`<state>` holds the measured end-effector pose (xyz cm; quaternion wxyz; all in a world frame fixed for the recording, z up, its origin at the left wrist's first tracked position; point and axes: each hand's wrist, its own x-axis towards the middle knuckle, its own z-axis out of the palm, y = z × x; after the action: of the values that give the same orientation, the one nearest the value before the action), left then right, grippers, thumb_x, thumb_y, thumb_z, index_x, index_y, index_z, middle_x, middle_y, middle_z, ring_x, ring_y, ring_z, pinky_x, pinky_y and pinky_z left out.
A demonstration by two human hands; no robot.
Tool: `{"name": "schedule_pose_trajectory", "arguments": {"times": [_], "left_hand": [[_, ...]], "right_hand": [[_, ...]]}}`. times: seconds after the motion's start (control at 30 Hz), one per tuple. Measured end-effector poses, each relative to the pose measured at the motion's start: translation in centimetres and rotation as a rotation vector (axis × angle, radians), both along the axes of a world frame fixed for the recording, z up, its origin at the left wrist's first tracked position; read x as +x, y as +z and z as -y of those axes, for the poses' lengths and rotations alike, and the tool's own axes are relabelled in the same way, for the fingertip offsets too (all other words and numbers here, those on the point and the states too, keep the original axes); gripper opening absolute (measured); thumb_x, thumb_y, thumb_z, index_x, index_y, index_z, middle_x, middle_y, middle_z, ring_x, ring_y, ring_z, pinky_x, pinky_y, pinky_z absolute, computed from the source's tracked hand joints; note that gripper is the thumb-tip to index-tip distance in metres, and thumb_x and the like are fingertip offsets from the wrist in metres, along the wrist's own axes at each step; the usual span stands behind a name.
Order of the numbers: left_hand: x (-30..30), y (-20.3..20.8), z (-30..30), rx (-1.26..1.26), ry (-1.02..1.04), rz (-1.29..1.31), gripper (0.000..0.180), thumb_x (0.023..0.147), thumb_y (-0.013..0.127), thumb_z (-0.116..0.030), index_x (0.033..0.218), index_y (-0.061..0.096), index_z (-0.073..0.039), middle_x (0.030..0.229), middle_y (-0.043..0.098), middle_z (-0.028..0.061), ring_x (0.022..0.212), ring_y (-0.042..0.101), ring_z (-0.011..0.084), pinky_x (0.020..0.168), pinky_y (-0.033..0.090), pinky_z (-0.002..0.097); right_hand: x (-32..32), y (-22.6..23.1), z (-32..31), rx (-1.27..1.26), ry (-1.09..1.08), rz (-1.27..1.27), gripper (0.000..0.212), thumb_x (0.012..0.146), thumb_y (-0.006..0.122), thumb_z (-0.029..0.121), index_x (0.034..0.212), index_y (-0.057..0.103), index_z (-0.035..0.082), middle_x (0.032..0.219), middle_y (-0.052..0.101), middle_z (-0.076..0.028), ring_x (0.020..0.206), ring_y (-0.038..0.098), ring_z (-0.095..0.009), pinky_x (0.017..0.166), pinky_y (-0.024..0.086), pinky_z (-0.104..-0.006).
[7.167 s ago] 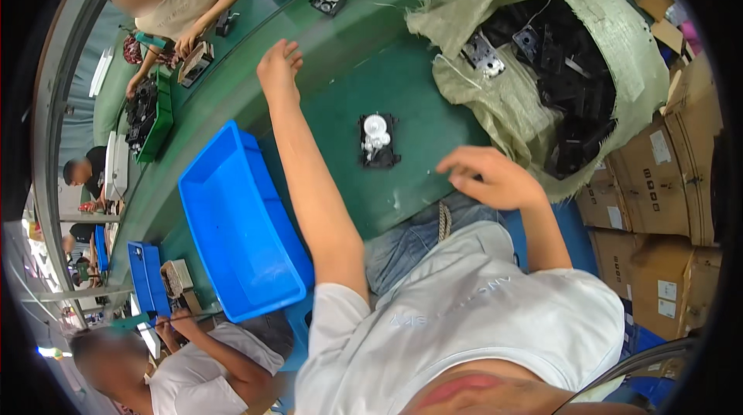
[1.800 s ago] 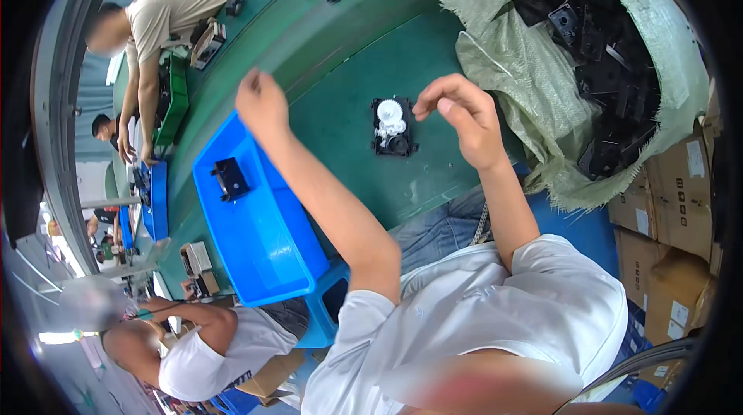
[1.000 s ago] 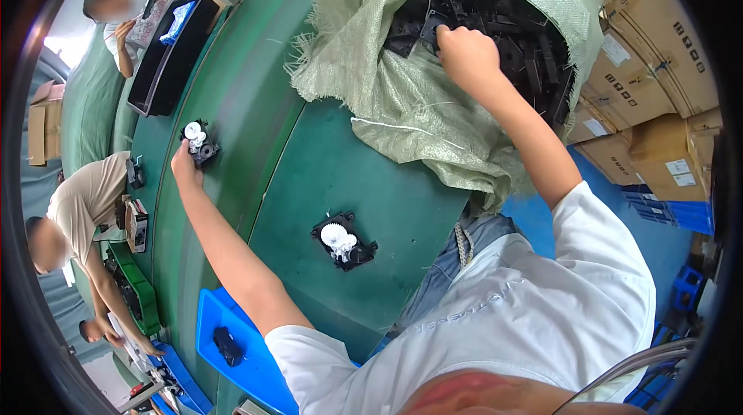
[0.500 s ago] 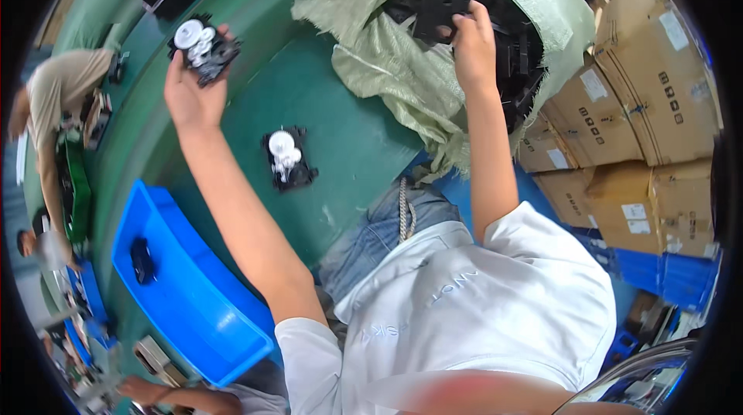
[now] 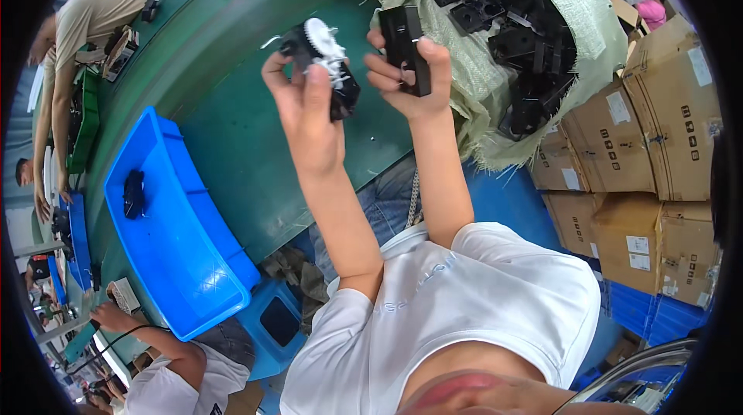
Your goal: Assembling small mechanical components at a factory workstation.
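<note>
My left hand (image 5: pixel 311 125) is raised over the green table and closed around a black plastic gear unit (image 5: pixel 334 67) with white gears on one face. Close beside it, my right hand (image 5: pixel 426 90) grips a black plastic cover (image 5: pixel 402 36), held upright and tilted edge-on. The two pieces are near each other with a gap between them. Just beyond my right hand stands a pale woven sack (image 5: pixel 441 47), its mouth wide, with several black plastic parts (image 5: pixel 522 47) inside.
On the left, a blue bin (image 5: pixel 190 291) holds one black part (image 5: pixel 134 194). Brown cartons (image 5: pixel 611 136) are stacked at the right. The green table (image 5: pixel 232 136) lies under my hands. Co-workers (image 5: pixel 101 17) are at the left, one of them (image 5: pixel 174 368) at the lower left.
My right hand has come out of the sack's mouth with the cover, toward the left. My left hand has moved right with a gear unit. The gear unit lying on the table no longer shows.
</note>
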<state>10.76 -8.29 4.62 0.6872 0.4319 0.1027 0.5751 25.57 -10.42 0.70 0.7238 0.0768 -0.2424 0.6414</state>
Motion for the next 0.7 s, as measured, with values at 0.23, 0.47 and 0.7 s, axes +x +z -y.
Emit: {"name": "schedule_pose_trajectory", "arguments": {"times": [0.23, 0.47, 0.7], "left_hand": [[0.3, -1.0, 0.4, 0.055, 0.171, -0.294, 0.031, 0.099, 0.048, -0.025, 0.119, 0.033, -0.006, 0.112, 0.043, 0.0101, 0.102, 0.043, 0.0183, 0.093, 0.036, 0.0338], [0.1, -0.8, 1.3, 0.051, 0.246, -0.419, 0.032, 0.098, 0.048, -0.025, 0.117, 0.033, -0.005, 0.111, 0.041, 0.0102, 0.101, 0.041, 0.0181, 0.093, 0.035, 0.0344], [0.2, -0.7, 0.7, 0.101, 0.26, -0.487, 0.033, 0.098, 0.048, -0.028, 0.116, 0.032, -0.004, 0.111, 0.04, 0.012, 0.1, 0.041, 0.0193, 0.092, 0.036, 0.035]], "right_hand": [[-3.4, 3.2, 1.1, -0.379, -0.492, 0.498, 0.041, 0.091, 0.046, 0.021, 0.126, 0.05, -0.001, 0.106, 0.06, -0.014, 0.083, 0.057, -0.017, 0.077, 0.048, -0.0308], [-5.0, 3.3, 1.2, -0.434, -0.53, 0.632, 0.04, 0.092, 0.043, 0.015, 0.128, 0.048, -0.003, 0.108, 0.06, -0.012, 0.091, 0.055, -0.016, 0.082, 0.044, -0.0265], [-5.5, 3.6, 0.9, -0.483, -0.622, 0.71, 0.045, 0.092, 0.04, 0.027, 0.126, 0.052, 0.0, 0.106, 0.063, -0.009, 0.088, 0.055, -0.014, 0.078, 0.041, -0.0246]]}}
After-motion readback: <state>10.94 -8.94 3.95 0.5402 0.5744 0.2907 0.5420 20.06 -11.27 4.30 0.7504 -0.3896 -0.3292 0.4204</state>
